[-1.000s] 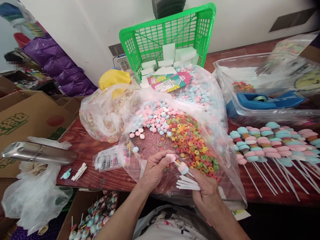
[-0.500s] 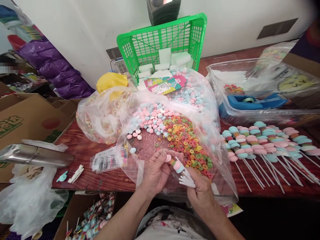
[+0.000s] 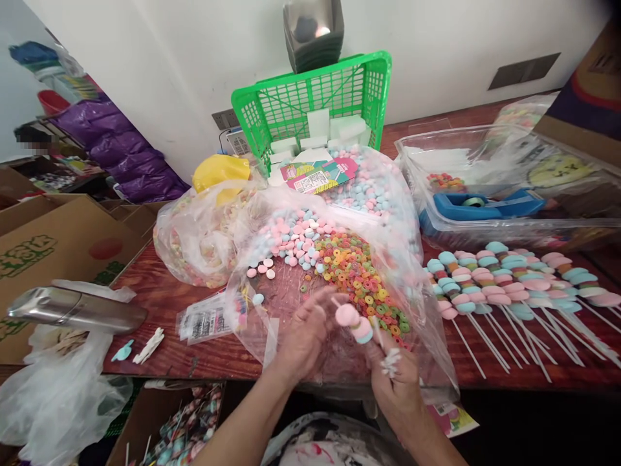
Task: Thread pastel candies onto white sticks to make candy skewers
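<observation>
Skewer point(image 3: 355, 321) sits near centre, low over open bag point(image 3: 264, 330) on table point(image 3: 160, 285), between both hands. Right hand point(image 3: 395, 385) is clamped on its bare lower end, with a bundle of spare sticks point(image 3: 391, 362) in the same grip, cut ends facing the camera. Left hand point(image 3: 303, 336) is curled just left of the skewer, fingertips point(image 3: 324, 305) near the bare tip; cannot tell whether they pinch anything. Two or three pastel pieces are threaded, pink farthest, blue and pink below it. Long axis runs near-right to far-left, tip pointing far-left and somewhat up, towards the rings point(image 3: 359, 278). Judgement: very light; stick thin and fairly stiff but would snap if bent; pieces look soft, would dent under a squeeze and could slide along the stick. Best hold is the bare stick below the pieces, not the candy. Pink and blue discs point(image 3: 291, 236) are heaped beyond the rings. Finished skewers point(image 3: 504, 278) lie in a row to the right, well apart, sticks pointing near-right. Green basket point(image 3: 310, 97) far centre; flask point(image 3: 77, 310) near left
</observation>
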The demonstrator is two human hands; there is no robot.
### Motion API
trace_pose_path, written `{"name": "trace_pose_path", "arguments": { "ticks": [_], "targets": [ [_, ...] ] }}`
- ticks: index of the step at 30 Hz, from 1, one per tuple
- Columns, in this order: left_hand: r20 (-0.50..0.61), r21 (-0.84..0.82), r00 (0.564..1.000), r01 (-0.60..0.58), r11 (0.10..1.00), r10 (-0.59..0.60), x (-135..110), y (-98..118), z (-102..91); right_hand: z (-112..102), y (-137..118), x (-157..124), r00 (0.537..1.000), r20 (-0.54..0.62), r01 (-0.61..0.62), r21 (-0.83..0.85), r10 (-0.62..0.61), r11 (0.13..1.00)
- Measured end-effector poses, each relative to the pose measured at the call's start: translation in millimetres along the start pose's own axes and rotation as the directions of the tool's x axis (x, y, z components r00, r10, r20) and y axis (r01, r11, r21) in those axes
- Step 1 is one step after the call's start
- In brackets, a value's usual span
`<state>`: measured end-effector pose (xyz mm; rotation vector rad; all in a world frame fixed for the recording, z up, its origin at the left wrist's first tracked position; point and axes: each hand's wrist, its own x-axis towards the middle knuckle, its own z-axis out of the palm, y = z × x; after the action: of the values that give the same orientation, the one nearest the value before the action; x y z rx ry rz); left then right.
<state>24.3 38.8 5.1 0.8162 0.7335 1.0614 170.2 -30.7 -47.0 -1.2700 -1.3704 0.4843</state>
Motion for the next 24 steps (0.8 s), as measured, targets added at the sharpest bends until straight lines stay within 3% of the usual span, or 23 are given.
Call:
{"name": "trace_pose_path", "arguments": {
  "ticks": [2,3,5,7,8,10,14,17,20,22,24],
  "targets": [
    [-0.048,0.285,0.99,-0.114,0.952,0.133,19,10,-12.2,-4,1,5,0.981,-0.139,-0.128,0.079,0.138,0.989],
    [-0.044,0.493,0.979,-0.152,0.857,0.199,29,13,-17.6,-6,1,7,0.956,-0.202,-0.186,0.143,0.213,0.972],
    [0.085,0.796,0.969,-0.207,0.568,0.233,47,17,-25.7,-9,-1,12,0.909,-0.263,-0.253,0.269,0.324,0.929],
    [0.203,0.911,0.957,-0.262,0.318,0.207,60,16,-29.8,-10,-3,14,0.906,-0.262,-0.244,0.32,0.333,0.916],
    [0.238,0.929,0.952,-0.281,0.241,0.195,64,13,-30.8,-10,-3,13,0.917,-0.244,-0.236,0.306,0.315,0.922],
    [0.27,0.936,0.942,-0.305,0.174,0.201,67,9,-32.7,-9,-2,11,0.945,-0.207,-0.204,0.234,0.254,0.951],
    [0.312,0.907,0.921,-0.361,0.217,0.232,63,2,-39.4,-8,4,5,0.977,-0.134,-0.154,0.103,0.167,0.983],
    [0.306,0.881,0.925,-0.365,0.302,0.227,57,1,-42.7,-6,6,7,0.99,-0.092,-0.106,0.042,0.11,0.993],
    [0.109,0.796,0.956,-0.249,0.552,0.274,49,4,-40.9,-5,7,12,1.0,-0.015,-0.006,-0.04,0.005,0.999],
    [-0.087,0.611,0.962,-0.155,0.776,0.26,42,10,-38.0,-3,7,14,0.999,0.038,0.037,-0.105,-0.034,0.994],
    [-0.209,0.404,0.955,-0.11,0.908,0.209,33,16,-34.8,-2,6,15,0.996,0.081,0.049,-0.15,-0.037,0.987]
  ]
}}
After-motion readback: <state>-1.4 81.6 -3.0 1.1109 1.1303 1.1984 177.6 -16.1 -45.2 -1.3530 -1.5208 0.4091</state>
